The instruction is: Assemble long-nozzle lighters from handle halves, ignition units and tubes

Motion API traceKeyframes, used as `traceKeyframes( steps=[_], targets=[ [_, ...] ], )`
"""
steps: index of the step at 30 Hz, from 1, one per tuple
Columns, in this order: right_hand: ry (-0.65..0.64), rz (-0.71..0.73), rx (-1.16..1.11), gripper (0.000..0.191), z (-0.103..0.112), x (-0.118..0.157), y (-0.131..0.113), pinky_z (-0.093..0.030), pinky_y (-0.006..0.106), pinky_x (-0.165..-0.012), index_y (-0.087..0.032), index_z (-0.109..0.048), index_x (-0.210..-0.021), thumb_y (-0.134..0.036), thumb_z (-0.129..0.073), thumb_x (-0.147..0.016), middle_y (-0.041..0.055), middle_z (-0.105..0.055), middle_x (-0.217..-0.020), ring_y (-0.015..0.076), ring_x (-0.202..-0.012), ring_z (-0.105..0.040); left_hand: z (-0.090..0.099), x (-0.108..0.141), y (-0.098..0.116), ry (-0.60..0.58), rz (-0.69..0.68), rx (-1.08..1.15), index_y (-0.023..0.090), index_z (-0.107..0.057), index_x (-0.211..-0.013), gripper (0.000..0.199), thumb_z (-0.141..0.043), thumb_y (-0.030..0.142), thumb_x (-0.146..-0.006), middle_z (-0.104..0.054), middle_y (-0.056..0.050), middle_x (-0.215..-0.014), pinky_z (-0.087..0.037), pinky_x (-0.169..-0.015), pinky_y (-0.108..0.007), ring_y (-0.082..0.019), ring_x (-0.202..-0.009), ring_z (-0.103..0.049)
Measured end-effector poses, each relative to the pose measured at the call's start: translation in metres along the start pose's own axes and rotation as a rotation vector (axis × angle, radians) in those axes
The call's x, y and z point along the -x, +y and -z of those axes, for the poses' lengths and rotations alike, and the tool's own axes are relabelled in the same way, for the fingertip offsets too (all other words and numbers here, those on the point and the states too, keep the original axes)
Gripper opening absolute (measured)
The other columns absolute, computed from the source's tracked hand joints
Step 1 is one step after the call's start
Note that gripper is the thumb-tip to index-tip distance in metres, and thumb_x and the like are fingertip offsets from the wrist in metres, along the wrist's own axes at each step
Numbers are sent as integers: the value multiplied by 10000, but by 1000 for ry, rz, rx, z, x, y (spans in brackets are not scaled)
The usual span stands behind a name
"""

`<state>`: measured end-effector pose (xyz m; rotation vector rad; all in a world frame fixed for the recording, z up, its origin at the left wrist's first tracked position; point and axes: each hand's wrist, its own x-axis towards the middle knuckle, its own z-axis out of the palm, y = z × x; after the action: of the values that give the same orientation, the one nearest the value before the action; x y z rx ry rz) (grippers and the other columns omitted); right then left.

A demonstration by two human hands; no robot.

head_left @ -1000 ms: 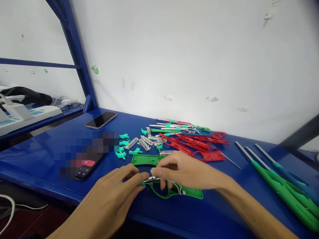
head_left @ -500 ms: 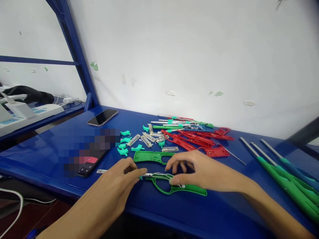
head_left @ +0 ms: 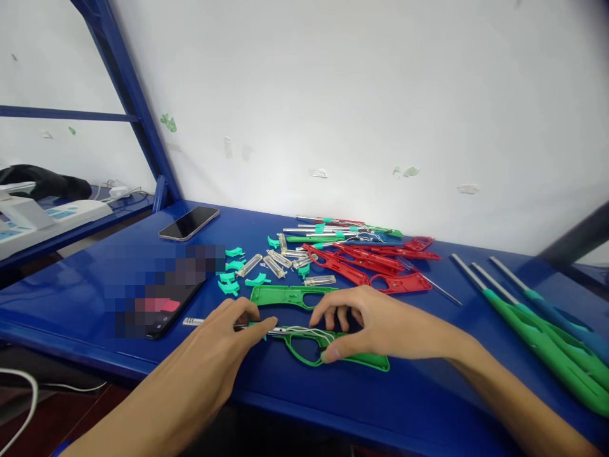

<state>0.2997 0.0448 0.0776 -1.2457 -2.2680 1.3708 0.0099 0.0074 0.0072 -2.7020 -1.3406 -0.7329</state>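
Note:
My left hand [head_left: 233,339] is closed, thumb and fingers pinching a slim metal lighter tube [head_left: 193,322] whose slotted tip sticks out to the left. The tube's other end meets a green lighter half-shell [head_left: 304,363] lying on the table with its hollow side up. Thin white wires [head_left: 311,331] run from the tube along this shell. My right hand [head_left: 364,320] arches over the shell's handle part, fingers curled and apart from the thumb. Its thumb tip is at the wires and the shell's finger loop; the palm side is hidden. Just behind lies another green half-shell [head_left: 280,296].
Behind are clear fuel tanks [head_left: 320,280], teal triggers [head_left: 229,287], red half-shells [head_left: 342,266] and metal tubes with wires. Several assembled lighters [head_left: 537,336] lie at right. Two phones [head_left: 189,223] rest at left on the blue table [head_left: 295,406]; a wall stands behind.
The view has shifted slightly, moving everything a little left. Near my right thumb, the white wire end seen before is now hidden. My left hand keeps its pinch on the tube.

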Motion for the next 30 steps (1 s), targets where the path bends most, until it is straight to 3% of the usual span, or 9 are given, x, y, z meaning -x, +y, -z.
traceKeyframes(
  steps=[7, 14, 18, 22, 27, 30],
  targets=[
    [-4, -4, 6, 485, -1, -1, 0, -439, 256, -647, -261, -785, -1100, -610, -870, -773, -2, -642, -873, 167, -796, -571, 4, 2, 0, -21, -47, -107, 292, -719, -1346, 588, -456, 35, -887, -678, -74, -1078, -538, -771, -298, -200, -870, -618],
    [-17, 10, 5, 503, 4, 1, -2, -477, 261, -692, -252, -766, -1166, -585, -860, -800, 6, -683, -922, 173, -845, -617, 4, 7, 4, -27, -97, -237, 234, -713, -1338, 660, -394, -38, -828, -709, -126, -1139, -543, -784, -417, -287, -938, -656],
    [-28, -14, -14, 526, 12, 8, -1, -534, 294, -763, -243, -738, -1229, -565, -843, -827, 43, -742, -1081, 194, -904, -673, 19, 3, 16, -12, -192, -239, 224, -731, -1281, 540, -410, 29, -893, -746, -123, -1208, -563, -913, -525, -374, -1139, -679],
    [-41, -24, 11, 458, 17, 10, 4, -536, 298, -776, -226, -767, -1081, -565, -873, -791, 37, -748, -1014, 203, -906, -677, 25, -3, 21, -25, -128, -162, 222, -761, -1188, 414, -369, 191, -1059, -763, -108, -1134, -597, -892, -500, -332, -1045, -712],
    [-70, -26, 20, 409, 16, 10, 4, -518, 278, -708, -216, -741, -1019, -575, -828, -843, 23, -737, -919, 186, -833, -674, 21, -6, 18, -29, -183, -221, 223, -762, -1220, 441, -362, 154, -1049, -774, -109, -1188, -581, -943, -513, -344, -1100, -703],
    [-82, -29, 6, 394, 16, 10, 3, -520, 277, -704, -215, -736, -1015, -574, -804, -866, 26, -741, -926, 187, -830, -680, 22, -8, 21, -4, -197, -257, 203, -758, -1230, 434, -364, 156, -1052, -774, -125, -1185, -586, -882, -517, -356, -1047, -717]
  ],
)
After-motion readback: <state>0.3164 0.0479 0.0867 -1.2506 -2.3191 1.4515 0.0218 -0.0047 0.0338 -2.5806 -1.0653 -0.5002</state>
